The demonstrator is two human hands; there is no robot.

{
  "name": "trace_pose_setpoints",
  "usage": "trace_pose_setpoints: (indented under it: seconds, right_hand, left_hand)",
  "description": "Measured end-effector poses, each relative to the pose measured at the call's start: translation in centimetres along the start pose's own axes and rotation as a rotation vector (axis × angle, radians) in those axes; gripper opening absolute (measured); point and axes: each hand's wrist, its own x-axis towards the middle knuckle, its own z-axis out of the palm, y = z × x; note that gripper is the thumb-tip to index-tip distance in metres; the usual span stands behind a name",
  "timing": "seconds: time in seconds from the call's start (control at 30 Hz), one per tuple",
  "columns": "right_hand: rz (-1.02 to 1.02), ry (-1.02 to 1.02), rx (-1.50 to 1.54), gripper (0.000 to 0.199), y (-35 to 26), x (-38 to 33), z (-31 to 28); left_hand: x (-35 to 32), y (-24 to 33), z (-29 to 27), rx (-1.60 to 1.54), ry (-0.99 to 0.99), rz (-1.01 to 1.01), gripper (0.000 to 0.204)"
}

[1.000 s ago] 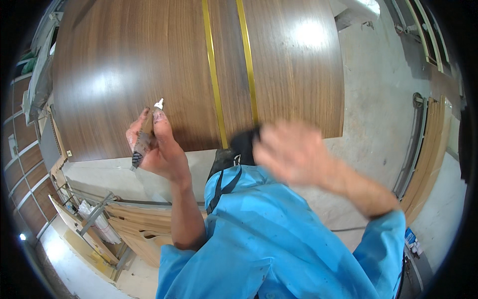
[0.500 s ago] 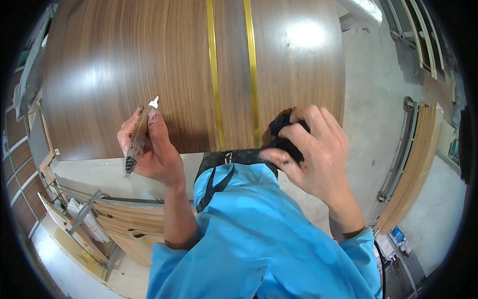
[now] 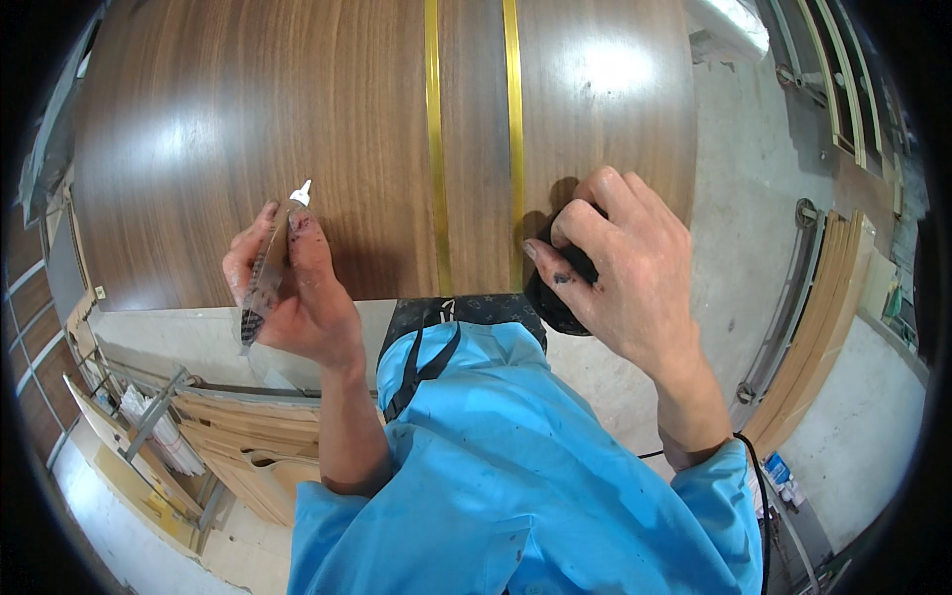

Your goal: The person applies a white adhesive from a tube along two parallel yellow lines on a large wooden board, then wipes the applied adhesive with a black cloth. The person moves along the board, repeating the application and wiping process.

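My left hand (image 3: 305, 278) is closed round a clear squeeze tube (image 3: 265, 283) with a white nozzle (image 3: 300, 191) pointing up and away from me. Dark smudges mark the thumb and fingers. In my right hand (image 3: 635, 258) a black cloth (image 3: 555, 300) is bunched under the curled fingers, partly hidden by them, by the near edge of a brown wood-grain panel (image 3: 297, 89). Two gold strips (image 3: 433, 149) run lengthwise along the panel, just left of the cloth.
Stacked wooden boards (image 3: 248, 446) lie on a rack below left. More boards (image 3: 818, 327) lean at the right on a metal frame. Something wrapped in clear plastic (image 3: 729, 30) stands beyond the panel's far right corner. A black cable (image 3: 759, 486) hangs by my right elbow.
My right hand has moved slightly up with the black cloth and its fingers have curled further in. My left hand with the tube shifts a little left and up.
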Motion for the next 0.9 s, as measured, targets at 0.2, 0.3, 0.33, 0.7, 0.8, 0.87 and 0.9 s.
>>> trace_pose_setpoints:
  seconds: [0.2, 0.3, 0.33, 0.7, 0.8, 0.87, 0.9]
  right_hand:
    - [-0.017, -0.01, -0.019, 0.027, 0.0, 0.3, -0.1]
    - [-0.012, 0.119, -0.057, 0.024, 1.1, 1.1, 0.6]
    - [-0.003, 0.172, -0.067, 0.023, 1.5, 1.4, 0.9]
    - [-0.124, -0.03, -0.087, 0.057, -0.6, -0.5, 0.3]
    - [-0.093, -0.101, -0.15, 0.054, -0.4, 0.2, 0.2]
    - [-0.132, -0.073, -0.16, 0.053, -0.4, 0.4, 0.1]
    - [-0.148, -0.074, -0.153, 0.052, -0.5, 0.3, 0.1]
  left_hand:
    - [0.1, 0.0, 0.0, -0.003, 0.002, 0.0, 0.022]
    - [-0.1, 0.0, 0.1, -0.019, 0.015, -0.023, 0.022]
    - [0.0, 0.0, 0.1, -0.004, 0.03, -0.042, 0.021]
    - [0.2, 0.5, 0.5, 0.044, 0.037, 0.018, 0.02]
    - [0.2, 0.4, 0.5, 0.07, 0.025, 0.03, 0.019]
    - [0.2, 0.3, 0.4, 0.059, 0.026, 0.025, 0.018]
    - [0.2, 0.3, 0.4, 0.056, 0.024, 0.025, 0.018]
